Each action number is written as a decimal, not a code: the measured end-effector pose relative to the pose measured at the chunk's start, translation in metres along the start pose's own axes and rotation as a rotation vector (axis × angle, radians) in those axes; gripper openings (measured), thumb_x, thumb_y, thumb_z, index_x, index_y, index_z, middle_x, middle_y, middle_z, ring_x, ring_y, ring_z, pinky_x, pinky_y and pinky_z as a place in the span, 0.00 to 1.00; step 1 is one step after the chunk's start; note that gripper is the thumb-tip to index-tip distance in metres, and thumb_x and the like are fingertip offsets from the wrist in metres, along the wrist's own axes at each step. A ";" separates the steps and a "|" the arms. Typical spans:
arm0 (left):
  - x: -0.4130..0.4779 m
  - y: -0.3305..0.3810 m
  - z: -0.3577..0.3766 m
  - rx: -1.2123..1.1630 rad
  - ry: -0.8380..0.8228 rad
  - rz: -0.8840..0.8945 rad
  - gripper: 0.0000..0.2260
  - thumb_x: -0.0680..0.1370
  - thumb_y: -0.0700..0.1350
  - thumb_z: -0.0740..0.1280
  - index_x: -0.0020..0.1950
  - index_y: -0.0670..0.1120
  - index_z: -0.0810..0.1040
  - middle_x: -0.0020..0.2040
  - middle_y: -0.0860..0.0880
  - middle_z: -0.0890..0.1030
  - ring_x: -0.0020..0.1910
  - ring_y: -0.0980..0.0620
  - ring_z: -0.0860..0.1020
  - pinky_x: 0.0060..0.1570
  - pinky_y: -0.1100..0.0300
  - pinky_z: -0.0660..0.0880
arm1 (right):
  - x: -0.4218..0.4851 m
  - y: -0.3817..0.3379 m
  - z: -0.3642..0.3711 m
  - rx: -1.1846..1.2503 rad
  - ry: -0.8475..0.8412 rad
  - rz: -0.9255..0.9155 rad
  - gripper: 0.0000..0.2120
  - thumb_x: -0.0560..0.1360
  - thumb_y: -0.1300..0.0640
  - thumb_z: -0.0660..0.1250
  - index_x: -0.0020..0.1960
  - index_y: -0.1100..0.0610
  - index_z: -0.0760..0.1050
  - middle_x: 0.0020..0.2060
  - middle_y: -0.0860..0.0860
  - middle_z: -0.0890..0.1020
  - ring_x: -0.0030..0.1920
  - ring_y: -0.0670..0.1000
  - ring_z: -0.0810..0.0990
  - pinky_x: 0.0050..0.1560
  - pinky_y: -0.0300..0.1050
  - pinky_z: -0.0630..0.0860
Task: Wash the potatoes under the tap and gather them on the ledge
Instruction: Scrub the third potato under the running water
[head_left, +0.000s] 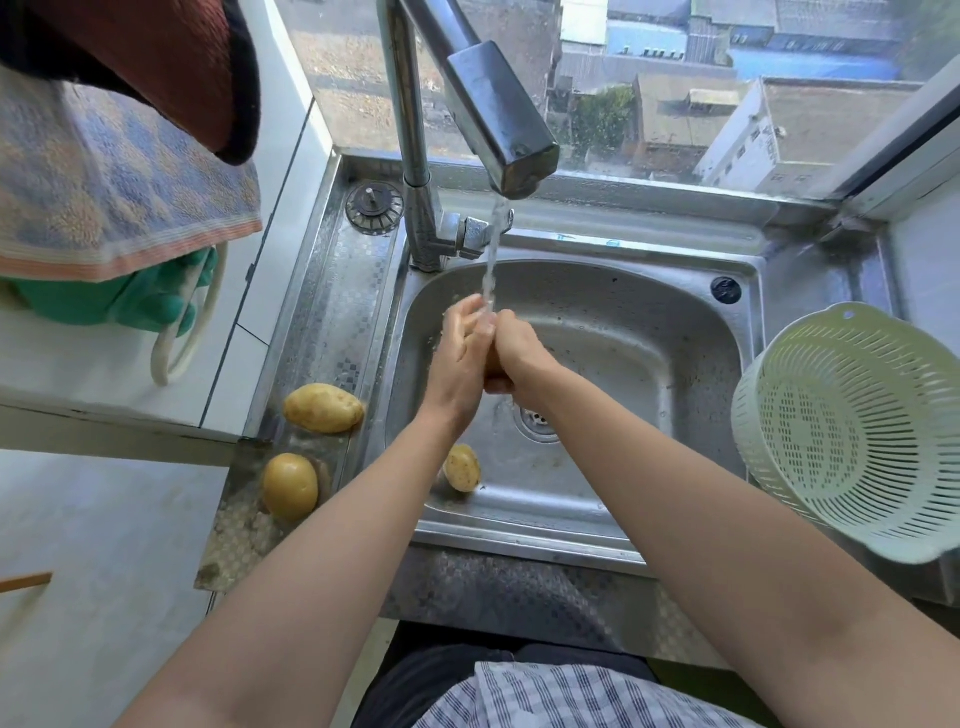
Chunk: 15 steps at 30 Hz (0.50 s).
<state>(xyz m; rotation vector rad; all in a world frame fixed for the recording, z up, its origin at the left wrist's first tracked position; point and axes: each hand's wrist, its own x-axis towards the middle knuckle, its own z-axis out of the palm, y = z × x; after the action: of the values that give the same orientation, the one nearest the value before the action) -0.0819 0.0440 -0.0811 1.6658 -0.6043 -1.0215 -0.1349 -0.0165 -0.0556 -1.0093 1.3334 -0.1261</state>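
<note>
Water runs from the steel tap (501, 122) onto my two hands over the sink basin (613, 332). My left hand (460, 356) and my right hand (517, 351) are closed together around a potato (492, 366), which they almost wholly hide. Another potato (462, 467), speckled with dirt, lies on the sink floor near the front left. Two clean yellow potatoes rest on the steel ledge (337, 291) left of the sink: an oblong potato (323, 408) and a rounder potato (289, 486) nearer to me.
A pale green plastic colander (852, 431) leans at the sink's right edge. The drain (537, 421) sits in the basin's middle and a sink strainer plug (375, 206) lies at the ledge's far end. Towels and green gloves (140, 301) hang at the left. A window stands behind the tap.
</note>
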 end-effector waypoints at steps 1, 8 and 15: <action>0.000 0.002 0.001 -0.025 0.023 -0.008 0.15 0.78 0.52 0.60 0.58 0.46 0.77 0.55 0.44 0.80 0.53 0.49 0.79 0.50 0.51 0.78 | -0.004 0.001 -0.001 0.038 -0.059 0.009 0.17 0.80 0.53 0.48 0.52 0.57 0.73 0.35 0.54 0.80 0.29 0.49 0.75 0.19 0.33 0.65; 0.012 0.019 0.003 -0.282 0.146 -0.286 0.17 0.82 0.54 0.58 0.45 0.46 0.81 0.45 0.44 0.83 0.40 0.48 0.81 0.31 0.60 0.76 | -0.014 0.014 -0.010 0.026 -0.173 -0.085 0.23 0.81 0.42 0.47 0.41 0.54 0.71 0.26 0.50 0.72 0.25 0.47 0.65 0.22 0.37 0.61; 0.007 0.018 0.009 -0.301 0.252 -0.305 0.12 0.81 0.48 0.58 0.46 0.43 0.76 0.39 0.46 0.79 0.35 0.50 0.77 0.27 0.62 0.74 | -0.001 0.026 -0.003 -0.099 -0.035 -0.276 0.27 0.83 0.42 0.45 0.55 0.58 0.76 0.32 0.49 0.73 0.28 0.45 0.69 0.25 0.36 0.66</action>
<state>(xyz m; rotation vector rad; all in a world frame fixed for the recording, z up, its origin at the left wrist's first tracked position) -0.0848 0.0283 -0.0676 1.6094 -0.0258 -1.0365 -0.1497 -0.0021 -0.0712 -1.2717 1.1729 -0.2516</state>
